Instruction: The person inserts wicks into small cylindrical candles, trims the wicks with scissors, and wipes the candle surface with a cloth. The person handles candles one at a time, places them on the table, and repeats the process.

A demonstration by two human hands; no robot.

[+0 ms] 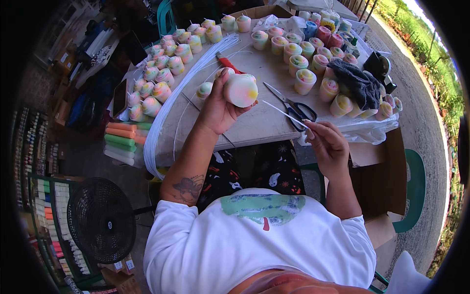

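My left hand (214, 109) is closed around a round candle (241, 92), white with yellow and pink patches, its flat end turned toward me. Between the fingertips of my right hand (329, 147) is a thin white wick (283, 112), stiff and straight, pointing toward the candle with a gap between them. Beyond the wick, scissors (304, 110) with dark blue handles lie on the table. A red-handled knife (228, 63) rests behind the held candle. Another candle (204, 90) stands just left of my left hand, and a second one behind is partly hidden.
Rows of swirled candles (161, 90) with wicks fill the table's left; several cup-shaped candles (297, 63) stand at right beside a dark cloth (356, 81). A long white wick bundle (183, 81) curves down the left. Coloured sticks (120, 142) lie at the corner. A black fan (102, 220) stands lower left.
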